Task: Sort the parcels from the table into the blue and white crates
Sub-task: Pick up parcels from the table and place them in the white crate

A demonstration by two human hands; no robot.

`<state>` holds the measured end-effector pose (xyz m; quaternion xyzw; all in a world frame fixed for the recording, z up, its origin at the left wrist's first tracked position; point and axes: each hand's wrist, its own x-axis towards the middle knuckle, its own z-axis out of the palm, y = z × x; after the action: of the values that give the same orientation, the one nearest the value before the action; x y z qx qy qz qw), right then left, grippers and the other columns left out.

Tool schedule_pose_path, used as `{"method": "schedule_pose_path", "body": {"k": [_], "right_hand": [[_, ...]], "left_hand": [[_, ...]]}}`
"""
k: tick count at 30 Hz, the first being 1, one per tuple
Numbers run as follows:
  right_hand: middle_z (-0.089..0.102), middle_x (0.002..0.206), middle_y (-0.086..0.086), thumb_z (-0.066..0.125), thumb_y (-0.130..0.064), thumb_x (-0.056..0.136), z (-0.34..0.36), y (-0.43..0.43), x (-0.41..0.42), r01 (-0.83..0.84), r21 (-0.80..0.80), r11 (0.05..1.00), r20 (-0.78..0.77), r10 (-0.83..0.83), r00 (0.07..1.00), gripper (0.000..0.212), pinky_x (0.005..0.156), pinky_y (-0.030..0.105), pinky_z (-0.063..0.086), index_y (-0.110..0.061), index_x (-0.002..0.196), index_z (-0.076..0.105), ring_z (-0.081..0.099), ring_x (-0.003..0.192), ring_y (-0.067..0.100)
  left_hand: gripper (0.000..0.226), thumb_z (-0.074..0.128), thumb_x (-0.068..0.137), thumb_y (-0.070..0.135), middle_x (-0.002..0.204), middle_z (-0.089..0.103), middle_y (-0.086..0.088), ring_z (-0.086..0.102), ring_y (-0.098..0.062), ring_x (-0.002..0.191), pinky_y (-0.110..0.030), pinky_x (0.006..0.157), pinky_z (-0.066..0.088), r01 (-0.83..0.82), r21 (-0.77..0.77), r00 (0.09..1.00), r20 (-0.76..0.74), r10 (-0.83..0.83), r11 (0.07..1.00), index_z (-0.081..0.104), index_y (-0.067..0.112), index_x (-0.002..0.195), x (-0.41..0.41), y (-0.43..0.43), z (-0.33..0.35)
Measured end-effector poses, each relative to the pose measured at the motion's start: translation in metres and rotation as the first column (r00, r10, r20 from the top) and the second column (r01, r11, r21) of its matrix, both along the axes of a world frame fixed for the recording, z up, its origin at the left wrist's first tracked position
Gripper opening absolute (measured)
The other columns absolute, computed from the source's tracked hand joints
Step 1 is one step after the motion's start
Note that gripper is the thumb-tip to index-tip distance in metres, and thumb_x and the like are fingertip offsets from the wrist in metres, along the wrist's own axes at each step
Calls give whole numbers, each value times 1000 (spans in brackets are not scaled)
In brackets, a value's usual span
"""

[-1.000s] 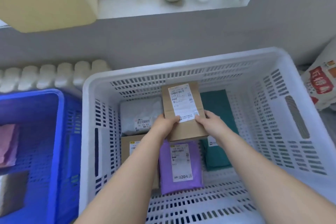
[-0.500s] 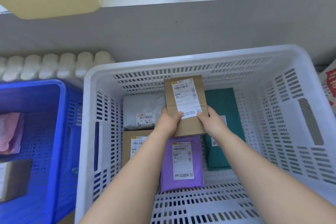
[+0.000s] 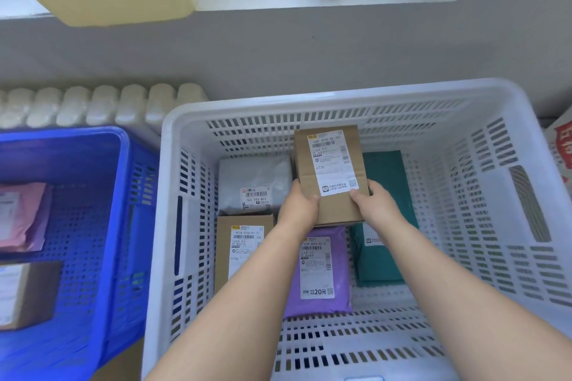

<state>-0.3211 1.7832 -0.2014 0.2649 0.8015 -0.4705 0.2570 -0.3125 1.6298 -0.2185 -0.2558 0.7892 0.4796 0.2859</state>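
Now the left hand (image 3: 298, 207) and the right hand (image 3: 376, 206) are gripping the near corners of a stiff brown cardboard box (image 3: 331, 170) inside the white crate (image 3: 309, 102). Beside and below them four parcels are lying: a crinkly grey bag (image 3: 253, 179), a flat box (image 3: 241, 244), a smooth purple bag (image 3: 318, 272) and a green bag (image 3: 383, 260). Left of the left hand, the blue crate (image 3: 123, 145) is holding a pink bag (image 3: 21, 213). No table is showing, so I cannot tell what is left.

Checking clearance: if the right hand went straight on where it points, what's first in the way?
Likely the white crate's far wall, with the brown box it holds arriving first. The right hand points away from the person; depth is unclear.
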Motion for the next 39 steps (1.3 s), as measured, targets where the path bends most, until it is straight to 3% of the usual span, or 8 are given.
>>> {"method": "schedule_pose_path", "body": {"k": [2, 6, 14, 17, 21, 26, 31, 39], "right_hand": [[62, 120, -4, 52, -29, 99, -2, 2, 1, -2, 10, 1000, 2, 2, 1000, 33, 97, 43, 49, -24, 132, 53, 59, 109, 21], [59, 112, -7, 50, -29, 100, -3, 2, 1, -10, 11, 1000, 6, 10, 1000, 34, 92, 37, 49, -24, 134, 52, 58, 105, 19], [61, 125, 2, 46, -29, 102, -4, -1, -5, -86, 91, 992, 57, 81, 995, 41, 80, 34, 44, -18, 142, 44, 56, 99, 23], [59, 132, 6, 47, -29, 101, 4, -5, -5, -95, 144, 985, 66, 86, 994, 46, 86, 38, 49, -16, 145, 39, 58, 106, 28], [39, 148, 15, 50, -29, 100, 23, -15, -1, -128, 309, 943, 28, 126, 992, 61, 96, 44, 45, -14, 154, 25, 45, 129, 36], [40, 144, 15, 52, -21, 94, 62, -46, -2, -209, 381, 901, -129, 275, 953, 54, 101, 45, 42, -16, 146, 39, 38, 130, 35], [35, 153, 13, 51, -26, 98, 102, -104, 2, -388, 358, 849, -160, 465, 871, 55, 109, 44, 36, -16, 150, 35, 32, 140, 33], [38, 151, 13, 55, -29, 98, 165, -227, 47, -540, 398, 742, -298, 661, 688, 54, 108, 42, 37, -16, 149, 38, 38, 137, 31]], "left_hand": [[57, 50, 99, 29, 140, 57, -6, 56, -30, 124, -43, 105, 46, 28, -10, 1000, 13, -28, 1000, 30, 21, 153, 0, 2, -2], [60, 50, 99, 29, 142, 55, -7, 55, -30, 126, -45, 106, 45, 29, -25, 999, 26, -28, 999, 27, 22, 154, -1, 2, -5], [61, 49, 98, 34, 142, 53, -6, 58, -34, 119, -47, 100, 49, 116, -168, 993, 24, -114, 979, 24, 27, 153, -2, 3, 0], [69, 50, 99, 37, 148, 42, -9, 56, -37, 120, -46, 95, 49, 241, -318, 969, 20, -247, 917, 14, 23, 156, 0, 1, 12], [76, 50, 101, 37, 156, 31, -8, 47, -33, 132, -48, 101, 45, 317, -350, 942, 8, -335, 882, 4, 20, 159, 9, -10, 33], [68, 44, 102, 23, 161, 25, -8, 38, -30, 139, -45, 109, 38, 323, -495, 899, -106, -425, 807, 8, 18, 159, 25, -45, 77], [67, 45, 99, 20, 162, 23, -2, 20, -21, 149, -44, 124, 7, 191, -706, 842, -239, -483, 682, 14, 18, 158, 59, -104, 118], [64, 42, 99, 22, 164, 19, -2, 16, -21, 150, -45, 124, 8, -62, -807, 929, -261, -261, 587, 17, 21, 158, 127, -235, 168]]}}
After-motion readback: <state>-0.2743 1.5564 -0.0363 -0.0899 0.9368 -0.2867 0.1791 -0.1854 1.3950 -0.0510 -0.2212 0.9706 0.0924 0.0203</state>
